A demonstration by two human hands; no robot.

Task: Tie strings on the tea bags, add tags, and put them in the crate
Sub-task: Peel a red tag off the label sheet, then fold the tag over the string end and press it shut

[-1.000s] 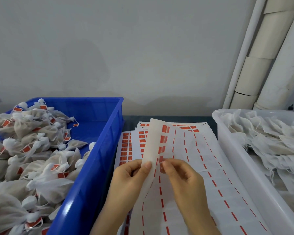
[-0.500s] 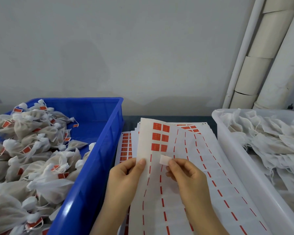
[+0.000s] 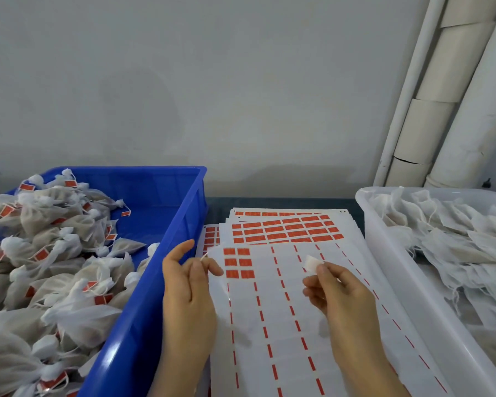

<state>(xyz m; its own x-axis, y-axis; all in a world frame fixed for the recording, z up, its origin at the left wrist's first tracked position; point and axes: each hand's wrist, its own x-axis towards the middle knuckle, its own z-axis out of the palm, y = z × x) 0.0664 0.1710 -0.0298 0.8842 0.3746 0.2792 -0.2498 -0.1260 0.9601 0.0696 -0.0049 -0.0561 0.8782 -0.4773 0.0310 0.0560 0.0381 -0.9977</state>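
Observation:
My right hand (image 3: 338, 296) pinches a small peeled white tag (image 3: 312, 263) between thumb and forefinger, above the top tag sheet (image 3: 287, 333). That sheet lies flat and has a few red tags (image 3: 239, 262) left at its upper left corner. Over the sheet's left edge, my left hand (image 3: 188, 285) has thumb and a finger pinched on what looks like a thin string end (image 3: 203, 257), its forefinger raised. The blue crate (image 3: 181, 216) on the left holds several tied, tagged tea bags (image 3: 55, 253).
A white tub (image 3: 384, 253) on the right holds several flat tea bags (image 3: 455, 239) with loose strings. More tag sheets (image 3: 284, 227) are stacked under the top one. A grey wall and white pipes (image 3: 441, 96) stand behind.
The right hand pulled the peeled tag away to the right. The left hand let go of the sheet, which dropped flat onto the stack.

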